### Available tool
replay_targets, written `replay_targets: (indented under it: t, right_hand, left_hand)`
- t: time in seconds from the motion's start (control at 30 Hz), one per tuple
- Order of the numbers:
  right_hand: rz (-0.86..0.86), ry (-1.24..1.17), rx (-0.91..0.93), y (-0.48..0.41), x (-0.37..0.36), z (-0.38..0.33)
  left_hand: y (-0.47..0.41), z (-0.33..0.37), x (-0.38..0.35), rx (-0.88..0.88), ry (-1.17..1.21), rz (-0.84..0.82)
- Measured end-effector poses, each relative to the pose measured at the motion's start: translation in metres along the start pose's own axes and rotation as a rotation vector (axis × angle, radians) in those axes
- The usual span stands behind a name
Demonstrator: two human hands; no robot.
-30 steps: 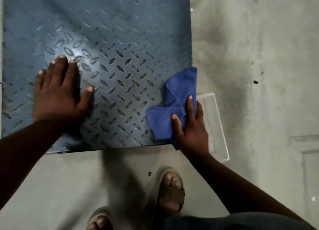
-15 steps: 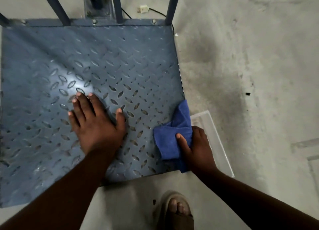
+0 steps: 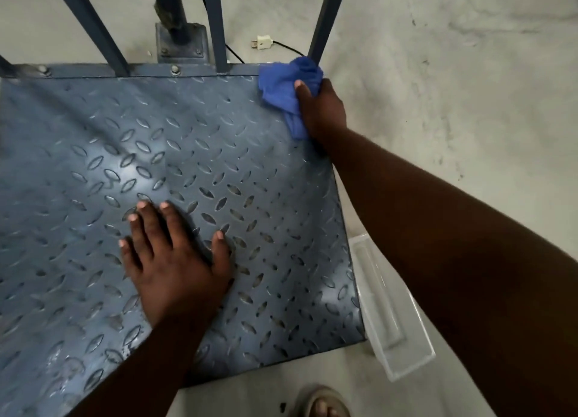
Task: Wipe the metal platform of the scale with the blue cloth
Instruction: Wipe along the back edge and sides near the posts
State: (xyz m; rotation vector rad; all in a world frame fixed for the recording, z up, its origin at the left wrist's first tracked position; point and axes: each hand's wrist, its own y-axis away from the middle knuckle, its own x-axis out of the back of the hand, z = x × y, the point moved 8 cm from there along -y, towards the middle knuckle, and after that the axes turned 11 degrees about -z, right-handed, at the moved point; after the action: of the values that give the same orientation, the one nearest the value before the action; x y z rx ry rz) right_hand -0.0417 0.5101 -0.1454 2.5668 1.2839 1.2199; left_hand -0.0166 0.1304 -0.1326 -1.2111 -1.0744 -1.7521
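The scale's metal platform [image 3: 219,141] is a blue-grey plate with a raised diamond tread, filling the left and centre of the head view. My right hand [image 3: 322,110] grips the bunched blue cloth [image 3: 281,88] at the platform's far right corner, beside an upright bar. My left hand [image 3: 175,260] rests flat on the plate near its middle, fingers spread and straight.
Several blue metal bars [image 3: 215,22] and a bolted post base [image 3: 181,41] rise along the platform's far edge. A white plug [image 3: 262,43] with a black cord lies on the concrete floor behind. A clear plastic tray [image 3: 394,316] lies along the platform's right edge. My sandalled foot [image 3: 322,404] stands at the bottom.
My right hand has swept the cloth from the platform's near right edge up to its far right corner. My left hand stays pressed on the plate.
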Motion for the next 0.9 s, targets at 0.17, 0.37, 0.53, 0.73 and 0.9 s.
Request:
replay_targets:
  t: [0.17, 0.37, 0.53, 0.73, 0.9]
  right_hand:
    - [-0.139, 0.157, -0.067, 0.076, 0.003, 0.034]
    - [-0.324, 0.278, -0.091, 0.227, 0.000, 0.102]
    - [-0.352, -0.051, -0.130, 0.235, -0.017, 0.104]
    - [-0.168, -0.102, -0.074, 0.135, -0.015, 0.071]
    - [-0.142, -0.137, -0.083, 0.050, -0.005, 0.039]
  left_hand:
    - [0.000, 0.002, 0.002, 0.005, 0.006, -0.024]
    - [0.000, 0.023, -0.002, -0.270, -0.148, -0.100]
    - [0.002, 0.030, 0.000, -0.382, -0.154, -0.127]
    - [0.003, 0.030, -0.002, -0.379, -0.123, -0.131]
    - [0.004, 0.029, -0.001, -0.362, -0.092, -0.099]
